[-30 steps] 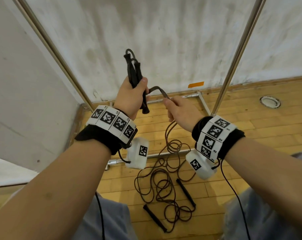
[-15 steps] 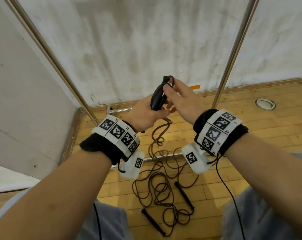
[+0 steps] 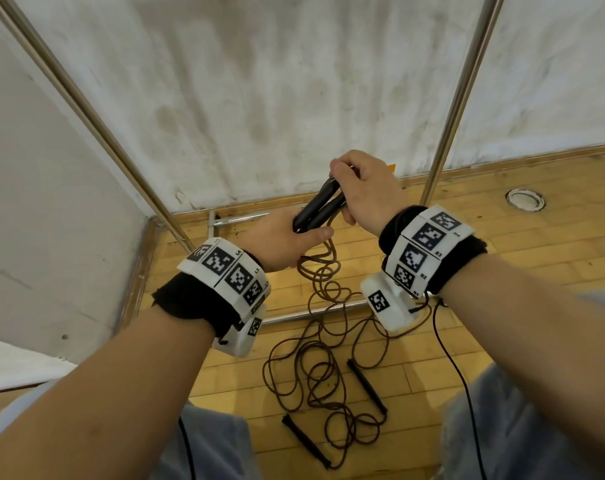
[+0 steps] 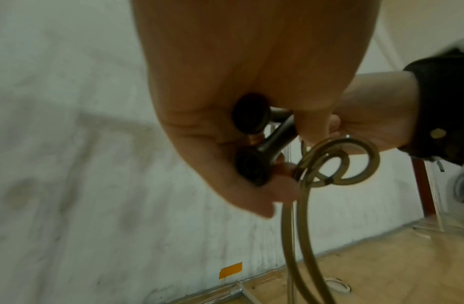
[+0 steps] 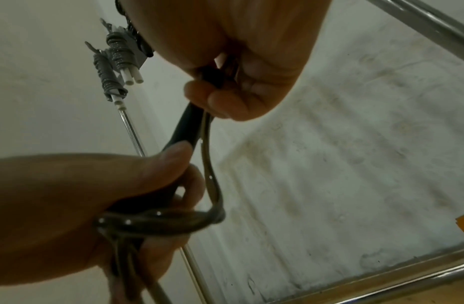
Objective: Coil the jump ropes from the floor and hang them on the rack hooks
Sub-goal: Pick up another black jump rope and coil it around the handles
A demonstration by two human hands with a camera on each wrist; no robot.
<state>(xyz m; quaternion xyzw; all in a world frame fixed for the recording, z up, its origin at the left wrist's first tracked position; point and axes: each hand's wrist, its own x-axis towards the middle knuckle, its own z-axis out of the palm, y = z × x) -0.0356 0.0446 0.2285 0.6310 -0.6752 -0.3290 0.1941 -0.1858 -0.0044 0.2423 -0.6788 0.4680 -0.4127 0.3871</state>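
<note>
both hands (image 3: 287,237) (image 3: 365,188) now grip the handles (image 3: 316,209), lowered since earlier.

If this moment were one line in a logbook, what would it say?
left hand: grips paired black handles | right hand: grips their far ends | rope: trails to floor | second rope: on floor | hung: none

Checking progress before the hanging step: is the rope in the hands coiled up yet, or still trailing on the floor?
Still trailing. Both hands grip its handles, but the cord drops to loose loops on the floor.
</note>
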